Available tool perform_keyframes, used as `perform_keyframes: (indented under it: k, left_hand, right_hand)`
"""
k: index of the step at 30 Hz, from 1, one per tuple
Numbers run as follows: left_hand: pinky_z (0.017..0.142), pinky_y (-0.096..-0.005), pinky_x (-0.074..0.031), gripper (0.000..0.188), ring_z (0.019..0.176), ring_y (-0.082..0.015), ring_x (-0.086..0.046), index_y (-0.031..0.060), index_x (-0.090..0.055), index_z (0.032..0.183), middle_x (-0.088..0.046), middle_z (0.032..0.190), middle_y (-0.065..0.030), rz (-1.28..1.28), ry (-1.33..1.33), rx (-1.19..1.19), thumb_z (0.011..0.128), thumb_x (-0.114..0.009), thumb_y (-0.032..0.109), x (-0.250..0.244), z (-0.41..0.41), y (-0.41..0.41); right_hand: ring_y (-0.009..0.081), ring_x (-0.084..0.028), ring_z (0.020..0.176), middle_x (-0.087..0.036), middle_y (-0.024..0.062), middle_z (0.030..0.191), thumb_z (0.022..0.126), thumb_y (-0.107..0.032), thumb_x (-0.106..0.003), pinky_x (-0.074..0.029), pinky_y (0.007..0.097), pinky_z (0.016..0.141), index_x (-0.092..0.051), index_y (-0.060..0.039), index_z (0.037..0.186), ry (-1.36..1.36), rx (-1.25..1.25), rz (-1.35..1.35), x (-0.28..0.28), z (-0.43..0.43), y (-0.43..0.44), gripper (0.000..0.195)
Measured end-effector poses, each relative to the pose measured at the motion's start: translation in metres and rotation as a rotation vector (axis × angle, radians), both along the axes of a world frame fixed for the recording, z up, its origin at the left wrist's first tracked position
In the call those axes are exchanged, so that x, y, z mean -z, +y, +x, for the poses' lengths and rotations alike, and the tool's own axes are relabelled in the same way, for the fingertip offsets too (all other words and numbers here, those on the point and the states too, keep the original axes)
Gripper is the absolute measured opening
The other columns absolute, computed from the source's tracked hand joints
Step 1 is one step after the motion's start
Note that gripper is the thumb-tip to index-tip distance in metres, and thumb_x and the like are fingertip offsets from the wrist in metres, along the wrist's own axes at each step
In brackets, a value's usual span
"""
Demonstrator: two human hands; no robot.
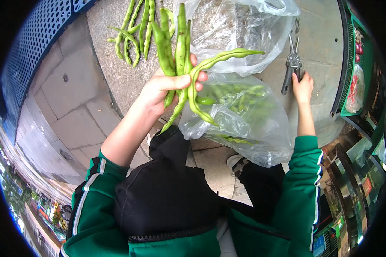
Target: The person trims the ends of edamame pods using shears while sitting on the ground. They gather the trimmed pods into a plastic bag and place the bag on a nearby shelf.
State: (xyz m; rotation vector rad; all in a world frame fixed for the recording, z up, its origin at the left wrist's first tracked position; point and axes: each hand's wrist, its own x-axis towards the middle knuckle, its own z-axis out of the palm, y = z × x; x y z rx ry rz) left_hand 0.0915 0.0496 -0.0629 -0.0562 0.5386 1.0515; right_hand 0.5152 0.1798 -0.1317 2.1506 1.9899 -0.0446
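My left hand (pixel 177 80) grips several green bean pods (pixel 180 48), upright and fanned out, with one curved pod reaching right. More pods (pixel 146 30) lie loose on the grey stone surface (pixel 106 48) beyond it. Below and right of that hand a clear plastic bag (pixel 263 128) holds more green beans; another clear bag (pixel 238 35) lies crumpled above it. At the right, my right hand (pixel 303 86) touches the dark handle of long-nosed pliers (pixel 292 61), whose jaws point away from me. Whether the fingers close round the handle cannot be told.
A blue perforated panel (pixel 48 32) runs along the upper left. At the far right stands a green crate (pixel 347 64) with reddish onions (pixel 358 48) and a bagged item (pixel 355 90). Paving slabs (pixel 70 86) lie at the left, below the stone's edge.
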Motion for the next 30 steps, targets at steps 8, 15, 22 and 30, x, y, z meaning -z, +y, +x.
perform_keyframes:
  k: [8, 15, 22, 30]
  left_hand:
    - [0.072, -0.0351, -0.046, 0.043, 0.079, -0.021, -0.057, 0.0068, -0.043, 0.118, -0.056, 0.098, -0.0131, -0.168, -0.232, -0.205, 0.078, -0.06, 0.01, 0.004, -0.004, -0.023]
    - [0.068, -0.0257, -0.042, 0.037, 0.075, -0.0113, -0.05, 0.004, -0.045, 0.112, -0.054, 0.09, -0.0027, -0.19, -0.092, -0.501, 0.08, -0.06, 0.014, -0.038, -0.024, -0.054]
    - [0.065, -0.0261, -0.045, 0.03, 0.073, -0.0114, -0.053, 0.0002, -0.049, 0.106, -0.055, 0.093, -0.0055, -0.328, -0.073, -0.789, 0.082, -0.057, 0.017, -0.086, -0.022, -0.13]
    - [0.057, -0.0214, -0.046, 0.028, 0.067, -0.0093, -0.055, -0.002, -0.048, 0.101, -0.055, 0.087, -0.0059, -0.453, -0.047, -0.721, 0.082, -0.056, 0.017, -0.107, 0.017, -0.173]
  right_hand:
    - [0.0359, -0.052, 0.096, -0.052, 0.0223, 0.105, 0.076, -0.016, -0.053, -0.042, 0.043, 0.083, -0.05, 0.0023, 0.106, 0.117, -0.077, -0.05, -0.016, -0.026, 0.01, 0.035]
    - [0.0391, -0.043, 0.106, -0.044, 0.0252, 0.112, 0.07, -0.037, -0.067, -0.039, 0.0414, 0.089, -0.034, 0.0079, 0.121, 0.097, -0.301, -0.239, -0.031, -0.023, -0.021, 0.075]
    - [0.0327, -0.055, 0.086, -0.055, 0.021, 0.09, 0.063, -0.011, -0.055, -0.043, 0.0382, 0.08, -0.051, 0.006, 0.096, 0.442, -0.059, -0.406, -0.084, -0.008, 0.029, 0.037]
    - [0.0332, -0.052, 0.096, -0.052, 0.0199, 0.103, 0.062, -0.002, -0.06, -0.042, 0.0388, 0.084, -0.042, 0.0008, 0.112, 0.631, -0.807, -0.537, -0.19, -0.177, -0.036, 0.053]
